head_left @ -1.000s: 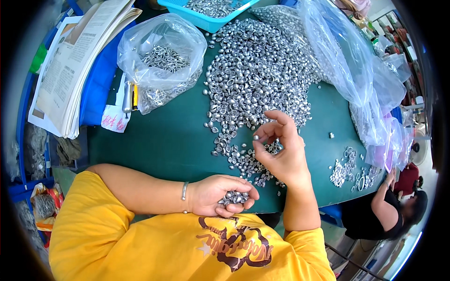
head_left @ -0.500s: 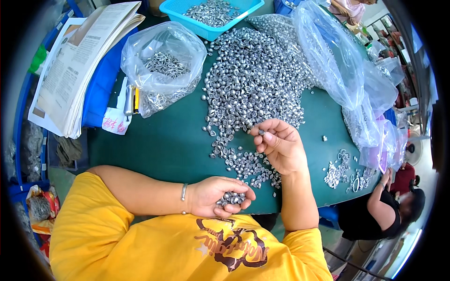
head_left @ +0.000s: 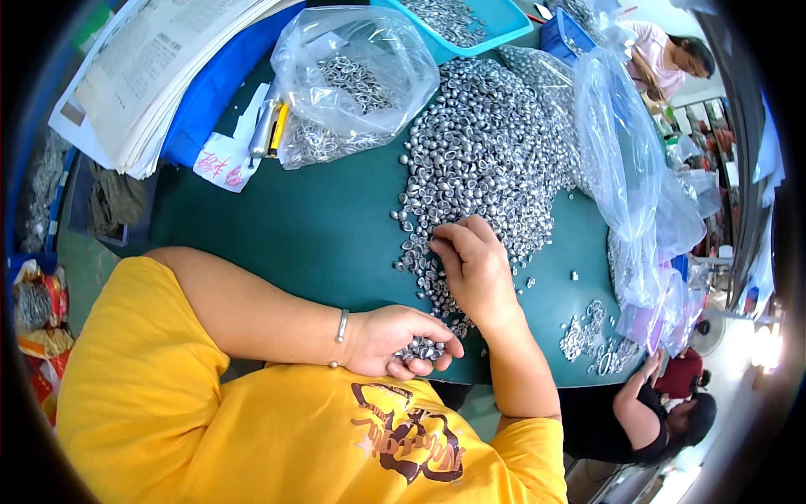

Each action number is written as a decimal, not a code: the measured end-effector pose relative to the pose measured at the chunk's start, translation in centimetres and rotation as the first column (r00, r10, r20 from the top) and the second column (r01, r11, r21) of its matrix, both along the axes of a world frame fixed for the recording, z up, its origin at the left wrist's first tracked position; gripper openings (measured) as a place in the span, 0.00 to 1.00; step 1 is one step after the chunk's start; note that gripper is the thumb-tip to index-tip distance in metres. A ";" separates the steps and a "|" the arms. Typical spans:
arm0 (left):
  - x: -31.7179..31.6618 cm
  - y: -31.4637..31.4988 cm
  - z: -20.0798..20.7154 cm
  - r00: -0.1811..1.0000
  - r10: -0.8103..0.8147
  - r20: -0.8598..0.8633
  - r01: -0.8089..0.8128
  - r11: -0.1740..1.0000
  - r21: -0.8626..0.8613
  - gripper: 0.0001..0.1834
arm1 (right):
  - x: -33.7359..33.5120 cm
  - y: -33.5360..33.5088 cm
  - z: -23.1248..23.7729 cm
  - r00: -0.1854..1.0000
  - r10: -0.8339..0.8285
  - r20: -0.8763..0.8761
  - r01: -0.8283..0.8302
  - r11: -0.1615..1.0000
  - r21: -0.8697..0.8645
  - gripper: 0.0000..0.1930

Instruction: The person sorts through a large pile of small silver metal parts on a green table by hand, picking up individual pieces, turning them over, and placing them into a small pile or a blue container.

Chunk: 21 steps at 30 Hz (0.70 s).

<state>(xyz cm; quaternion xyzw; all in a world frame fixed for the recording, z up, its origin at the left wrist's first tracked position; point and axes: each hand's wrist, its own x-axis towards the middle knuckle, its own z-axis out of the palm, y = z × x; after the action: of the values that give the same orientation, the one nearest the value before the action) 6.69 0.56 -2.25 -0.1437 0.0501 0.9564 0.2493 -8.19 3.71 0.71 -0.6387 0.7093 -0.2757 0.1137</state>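
Small silver metal parts (head_left: 487,160) are lying heaped on the green table (head_left: 302,244). The right hand (head_left: 474,269) is pinching pieces at the heap's near edge, while the left hand (head_left: 395,340) is cupping a collected handful (head_left: 420,349) at the table edge, keeping picked parts separate.

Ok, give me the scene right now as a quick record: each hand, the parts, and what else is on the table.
left hand: cupped at the table's near edge, holding a handful of small silver parts
right hand: fingertips down in the pile of silver parts
table: green top
clear bag: holds more parts, far left
blue tray: parts inside, far edge
papers: stacked, far left
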 end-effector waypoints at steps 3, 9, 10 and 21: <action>0.0 0.1 -0.1 1.000 -0.001 -0.006 0.001 1.000 0.007 0.12 | 0.0 0.3 0.1 0.994 0.050 -0.102 -0.049 0.999 0.020 0.06; 0.1 0.0 0.2 1.000 -0.007 0.000 0.007 1.000 -0.006 0.12 | -0.8 1.1 -0.4 0.827 -0.158 0.539 0.083 0.983 0.161 0.03; 0.0 -0.1 0.2 1.000 -0.010 0.003 0.010 1.000 -0.011 0.12 | -1.2 1.1 -0.1 0.620 -0.196 0.759 0.042 0.975 0.217 0.04; -0.1 0.0 0.0 1.000 -0.005 -0.002 0.005 1.000 -0.013 0.12 | -2.5 2.1 0.5 -0.330 -0.238 0.914 -0.152 0.969 0.197 0.08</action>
<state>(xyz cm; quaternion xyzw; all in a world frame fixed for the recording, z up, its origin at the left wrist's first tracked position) 6.63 0.60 -2.30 -0.1442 0.0570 0.9556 0.2505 -10.68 5.85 1.19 -0.0966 0.3662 -0.5958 0.7082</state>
